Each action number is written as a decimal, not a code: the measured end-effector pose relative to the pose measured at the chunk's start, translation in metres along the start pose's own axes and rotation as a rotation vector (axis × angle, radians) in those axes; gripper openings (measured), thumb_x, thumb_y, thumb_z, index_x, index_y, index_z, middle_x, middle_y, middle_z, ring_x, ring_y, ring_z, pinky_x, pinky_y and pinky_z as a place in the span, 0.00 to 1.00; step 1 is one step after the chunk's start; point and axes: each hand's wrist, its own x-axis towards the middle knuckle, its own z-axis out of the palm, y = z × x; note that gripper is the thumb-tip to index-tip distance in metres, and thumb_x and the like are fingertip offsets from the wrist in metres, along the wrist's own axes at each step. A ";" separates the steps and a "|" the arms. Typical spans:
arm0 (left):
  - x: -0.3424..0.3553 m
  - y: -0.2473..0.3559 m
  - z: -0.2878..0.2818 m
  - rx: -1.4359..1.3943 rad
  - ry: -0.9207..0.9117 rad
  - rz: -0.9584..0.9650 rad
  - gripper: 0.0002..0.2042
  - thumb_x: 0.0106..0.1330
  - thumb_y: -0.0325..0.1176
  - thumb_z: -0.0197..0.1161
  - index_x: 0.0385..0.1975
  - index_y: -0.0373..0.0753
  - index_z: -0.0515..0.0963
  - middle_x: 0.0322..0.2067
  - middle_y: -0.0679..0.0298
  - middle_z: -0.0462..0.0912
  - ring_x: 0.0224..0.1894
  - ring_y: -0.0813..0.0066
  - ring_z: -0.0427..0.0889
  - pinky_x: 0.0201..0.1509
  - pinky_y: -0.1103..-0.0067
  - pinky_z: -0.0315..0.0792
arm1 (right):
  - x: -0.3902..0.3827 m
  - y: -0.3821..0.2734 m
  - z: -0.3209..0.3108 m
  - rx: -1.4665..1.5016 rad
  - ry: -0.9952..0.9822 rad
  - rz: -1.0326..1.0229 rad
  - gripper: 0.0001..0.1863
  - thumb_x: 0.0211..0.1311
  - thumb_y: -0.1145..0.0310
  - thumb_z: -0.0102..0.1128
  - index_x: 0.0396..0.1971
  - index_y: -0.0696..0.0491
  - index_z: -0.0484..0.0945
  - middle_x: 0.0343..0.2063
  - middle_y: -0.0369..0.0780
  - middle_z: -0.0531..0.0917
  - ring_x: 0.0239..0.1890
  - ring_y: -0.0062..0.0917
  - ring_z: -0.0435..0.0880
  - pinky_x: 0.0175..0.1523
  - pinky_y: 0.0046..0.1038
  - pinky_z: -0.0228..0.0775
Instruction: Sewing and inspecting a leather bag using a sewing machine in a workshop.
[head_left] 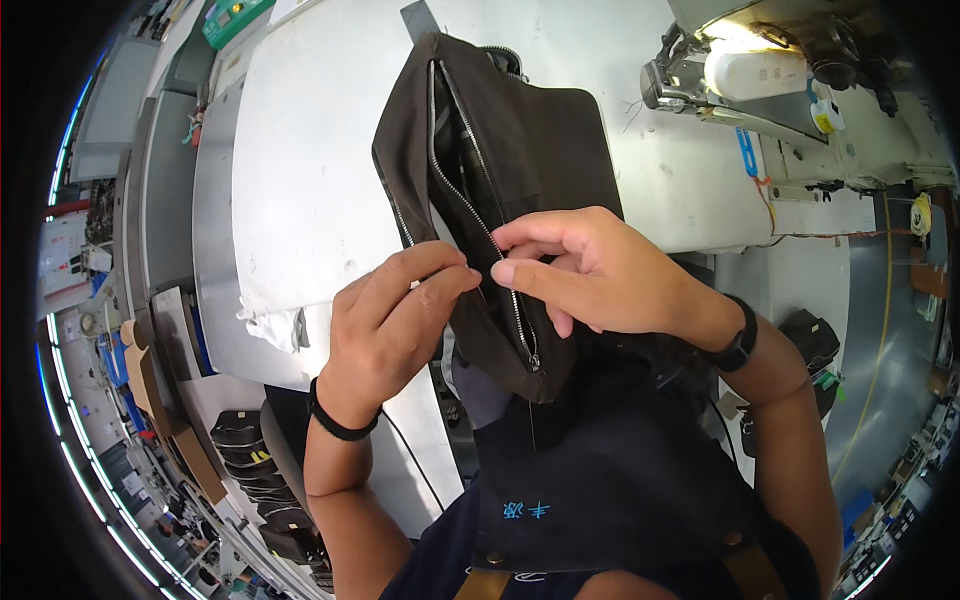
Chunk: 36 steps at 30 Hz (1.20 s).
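A dark brown fabric bag (545, 140) lies lengthwise in front of me, its near end hanging over the table edge toward my lap. Its long metal zipper (470, 205) is undone, leaving a narrow gap along the top. The zipper slider (535, 362) sits at the near end. My left hand (385, 310) is closed, thumb and fingertips pinching the bag's fabric by the left side of the opening. Over the right zipper edge is my right hand (610, 270), thumb and forefinger apart, their tips beside the teeth. Its other fingers curl partly out of sight.
The bag rests on a white table (310, 160). A sewing machine (730, 85) with a lit lamp stands at the far right, blue snips (746, 152) near it. White cloth (280, 325) hangs at the table's left edge. Several black bags (250, 450) are stacked at lower left.
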 end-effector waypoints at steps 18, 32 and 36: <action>0.001 0.016 0.012 -0.650 -0.077 -0.883 0.10 0.71 0.28 0.66 0.47 0.32 0.75 0.40 0.61 0.84 0.29 0.87 0.79 0.29 0.86 0.72 | -0.021 0.037 0.052 -0.576 0.220 -0.488 0.13 0.66 0.70 0.64 0.48 0.57 0.80 0.34 0.42 0.85 0.34 0.37 0.87 0.37 0.35 0.80; -0.023 -0.010 0.027 -1.156 0.149 -1.082 0.16 0.67 0.25 0.70 0.52 0.37 0.74 0.33 0.68 0.86 0.34 0.84 0.84 0.29 0.87 0.80 | -0.022 0.065 0.043 -0.610 0.333 -0.575 0.11 0.65 0.71 0.64 0.44 0.57 0.79 0.35 0.44 0.84 0.33 0.38 0.85 0.37 0.35 0.79; -0.029 -0.011 0.031 -1.255 0.178 -1.078 0.14 0.68 0.25 0.69 0.51 0.35 0.74 0.34 0.67 0.86 0.36 0.80 0.86 0.38 0.82 0.85 | -0.012 0.059 0.042 -0.545 0.336 -0.502 0.09 0.65 0.71 0.65 0.43 0.57 0.79 0.29 0.44 0.84 0.29 0.39 0.85 0.34 0.36 0.77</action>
